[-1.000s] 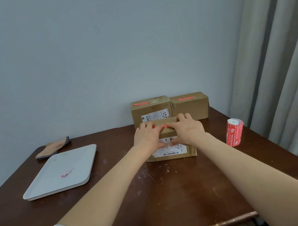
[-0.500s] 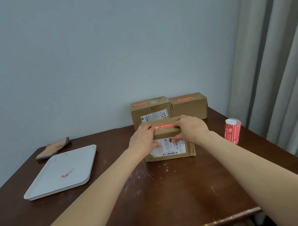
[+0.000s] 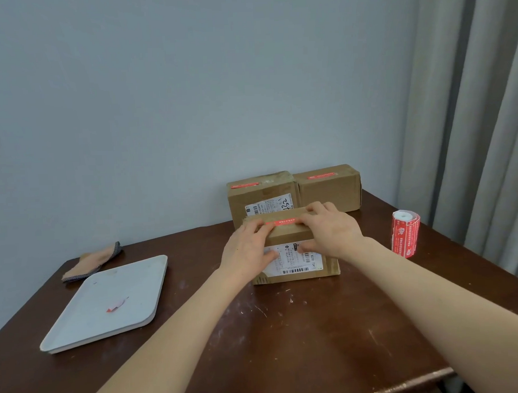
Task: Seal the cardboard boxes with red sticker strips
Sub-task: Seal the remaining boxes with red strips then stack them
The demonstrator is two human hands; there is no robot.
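The front box [image 3: 286, 235] sits mid-way across the table [image 3: 287, 337]. A red strip [image 3: 281, 222] runs along its top, with white print too fine to read, and a white label [image 3: 299, 261] with barcodes covers its front. Two more boxes stand behind it, each with a red strip on top: the left box [image 3: 260, 196] has a label with handwritten digits, perhaps "1322", and the right box [image 3: 328, 190] is plain. A red roll [image 3: 405, 234] printed in white stands upright to the right. The left hand [image 3: 247, 251] and right hand [image 3: 332, 230] each bend their fingers over the front box's top at the strip's ends, with thumbs on the label side, clasping the box.
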